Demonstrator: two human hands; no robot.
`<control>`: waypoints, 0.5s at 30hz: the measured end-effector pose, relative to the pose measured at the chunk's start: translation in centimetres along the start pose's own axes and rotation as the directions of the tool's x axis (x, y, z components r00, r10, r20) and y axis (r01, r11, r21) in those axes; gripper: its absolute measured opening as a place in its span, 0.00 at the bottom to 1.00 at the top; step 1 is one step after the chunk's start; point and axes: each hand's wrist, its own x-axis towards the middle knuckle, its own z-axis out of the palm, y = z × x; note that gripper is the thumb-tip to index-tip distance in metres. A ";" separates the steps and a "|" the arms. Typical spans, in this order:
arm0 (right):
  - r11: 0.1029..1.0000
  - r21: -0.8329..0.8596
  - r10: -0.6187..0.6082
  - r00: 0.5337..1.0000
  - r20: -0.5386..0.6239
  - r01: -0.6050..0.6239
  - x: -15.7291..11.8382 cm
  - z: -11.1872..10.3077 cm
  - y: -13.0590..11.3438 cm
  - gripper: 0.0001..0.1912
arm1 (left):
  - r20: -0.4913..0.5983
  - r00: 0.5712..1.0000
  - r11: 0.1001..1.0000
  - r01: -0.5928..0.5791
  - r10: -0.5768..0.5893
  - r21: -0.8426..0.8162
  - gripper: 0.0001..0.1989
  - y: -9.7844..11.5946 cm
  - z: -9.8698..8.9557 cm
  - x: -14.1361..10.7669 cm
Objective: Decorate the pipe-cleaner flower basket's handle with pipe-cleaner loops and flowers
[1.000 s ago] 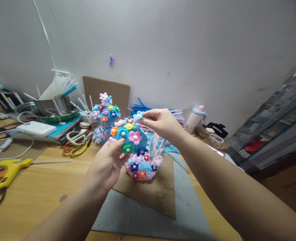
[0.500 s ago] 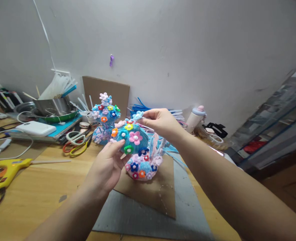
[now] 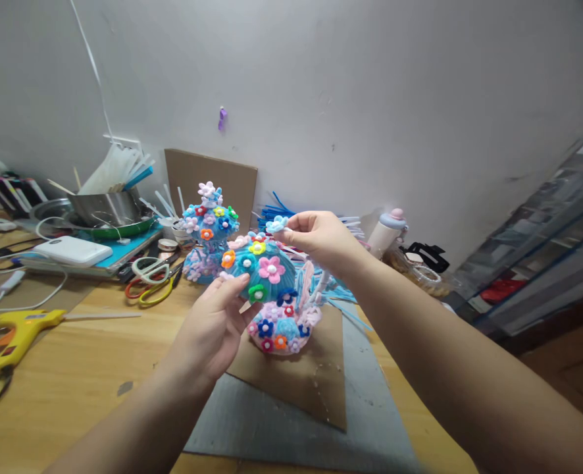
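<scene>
My left hand (image 3: 222,322) is closed on the edge of a blue dome (image 3: 272,284) made of pipe cleaners and dotted with colourful flowers. Between the thumb and fingers of my right hand (image 3: 324,240) is a light blue pipe-cleaner flower (image 3: 276,225), a little above the dome's top. Below the dome sits a pink round base (image 3: 294,347) covered in small flowers, with pale upright strands at its right. Whether dome and base are joined I cannot tell. Behind on the left stands a similar finished-looking piece with a flowered blue top (image 3: 212,222).
The base rests on a brown cardboard sheet (image 3: 291,385) over a grey mat (image 3: 252,428). At the left lie a yellow glue gun (image 3: 25,326), scissors (image 3: 156,289) and a white power bank (image 3: 73,251). Blue pipe cleaners (image 3: 279,209) and a bottle (image 3: 387,234) stand at the back.
My right hand has lifted the light blue flower slightly away from the dome's top. The left hand keeps its hold on the dome. The view has shifted a little.
</scene>
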 end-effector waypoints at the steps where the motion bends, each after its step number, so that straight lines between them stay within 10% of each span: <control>1: 1.000 0.030 -0.001 1.000 0.002 0.001 0.0 0.0 0.0 0.19 | -0.004 1.000 1.000 0.001 -0.001 0.010 0.04 0.2 -0.1 0.0; 15: 0.999 0.044 0.014 1.000 0.013 -0.015 0.0 0.2 -0.1 0.15 | -0.010 0.996 0.995 0.086 -0.086 -0.041 0.05 -1.1 -0.1 -0.3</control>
